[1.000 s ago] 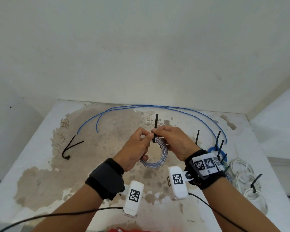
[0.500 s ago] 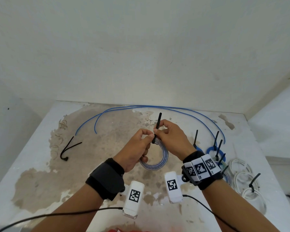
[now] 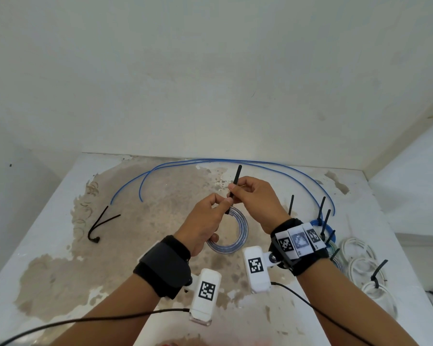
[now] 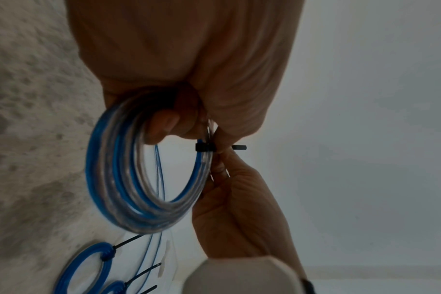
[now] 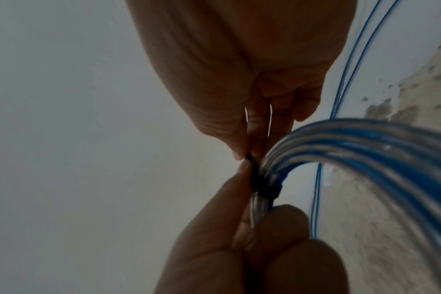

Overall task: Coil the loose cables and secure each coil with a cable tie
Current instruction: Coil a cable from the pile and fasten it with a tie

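Observation:
My left hand (image 3: 223, 205) grips a coil of clear and blue cable (image 3: 238, 237) above the table and pinches it at the black cable tie (image 3: 236, 182). My right hand (image 3: 235, 193) pinches the tie's tail, which sticks up past the fingers. In the left wrist view the tie (image 4: 204, 147) wraps the coil (image 4: 129, 179) at its right side, between my left hand (image 4: 189, 123) and my right hand (image 4: 224, 173). In the right wrist view the tie (image 5: 261, 186) is cinched on the coil (image 5: 365, 147). A loose blue cable (image 3: 235, 161) arcs along the table's back.
A loose black cable tie (image 3: 103, 223) lies bent at the left of the stained white table (image 3: 135, 245). Tied blue coils (image 3: 321, 224) and white coils (image 3: 360, 260) with upright tie tails crowd the right side. Walls close in at the back and the right.
My right hand has drawn the tie's tail up and back a little, so more of it shows above the fingers. The left hand and coil have barely moved.

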Demonstrator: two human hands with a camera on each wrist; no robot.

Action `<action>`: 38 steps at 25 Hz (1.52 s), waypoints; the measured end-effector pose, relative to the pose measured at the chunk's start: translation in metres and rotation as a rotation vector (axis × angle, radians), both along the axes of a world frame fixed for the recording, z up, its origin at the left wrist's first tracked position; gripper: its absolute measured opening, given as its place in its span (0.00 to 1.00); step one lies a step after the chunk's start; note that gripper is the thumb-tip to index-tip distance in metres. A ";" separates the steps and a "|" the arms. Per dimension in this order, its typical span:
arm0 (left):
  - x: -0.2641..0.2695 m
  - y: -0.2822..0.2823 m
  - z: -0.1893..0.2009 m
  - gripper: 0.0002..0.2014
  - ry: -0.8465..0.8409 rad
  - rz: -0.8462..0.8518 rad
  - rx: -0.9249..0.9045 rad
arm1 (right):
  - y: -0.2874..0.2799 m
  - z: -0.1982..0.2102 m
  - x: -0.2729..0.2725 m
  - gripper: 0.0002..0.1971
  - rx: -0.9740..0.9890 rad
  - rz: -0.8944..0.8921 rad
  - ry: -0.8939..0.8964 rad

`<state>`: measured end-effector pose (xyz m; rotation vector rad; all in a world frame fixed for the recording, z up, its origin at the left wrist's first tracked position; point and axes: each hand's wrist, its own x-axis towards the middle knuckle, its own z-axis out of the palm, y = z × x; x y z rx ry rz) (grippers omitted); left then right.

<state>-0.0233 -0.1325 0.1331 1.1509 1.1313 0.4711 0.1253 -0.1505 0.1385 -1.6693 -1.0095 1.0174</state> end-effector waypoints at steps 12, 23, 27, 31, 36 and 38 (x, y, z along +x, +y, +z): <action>0.002 0.008 0.026 0.13 -0.044 -0.098 -0.034 | 0.003 0.013 0.002 0.07 0.119 -0.039 -0.005; 0.011 0.005 0.023 0.12 -0.021 -0.049 0.143 | 0.000 0.017 -0.002 0.08 0.168 -0.165 0.072; 0.011 -0.002 0.024 0.12 -0.039 -0.047 0.179 | 0.001 0.022 -0.005 0.10 0.221 -0.195 0.183; 0.002 -0.011 0.016 0.12 -0.057 -0.016 0.098 | -0.004 0.014 -0.014 0.08 0.129 -0.119 0.303; -0.020 -0.009 0.004 0.12 -0.106 0.021 0.012 | -0.045 0.008 -0.007 0.20 -0.259 0.157 0.184; -0.028 -0.006 0.000 0.11 -0.117 0.006 -0.014 | -0.064 -0.001 -0.022 0.15 -0.290 0.199 0.233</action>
